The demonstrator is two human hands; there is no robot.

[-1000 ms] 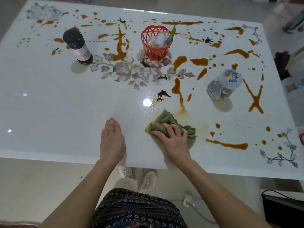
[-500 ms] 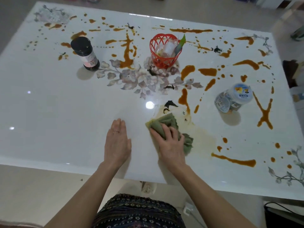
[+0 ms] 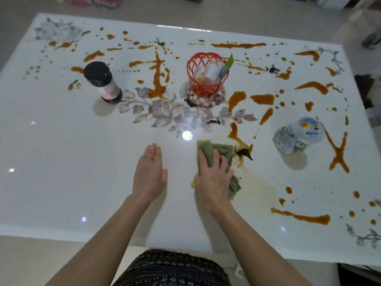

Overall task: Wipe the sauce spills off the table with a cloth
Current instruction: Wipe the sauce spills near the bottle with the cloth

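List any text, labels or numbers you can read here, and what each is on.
Dark bottle: pink label with a barcode, print too blurred to read.
Clear jar: lid has a picture and a line of characters, too blurred to read.
No other text shows.

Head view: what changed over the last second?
The right hand, gripping the green cloth, swept it left and slightly away across the lower end of the sauce streak, leaving a faint smear to its right. A dark scrap now lies beside the cloth's right edge. The left hand stayed flat on the table; bottle, basket and jar unmoved.
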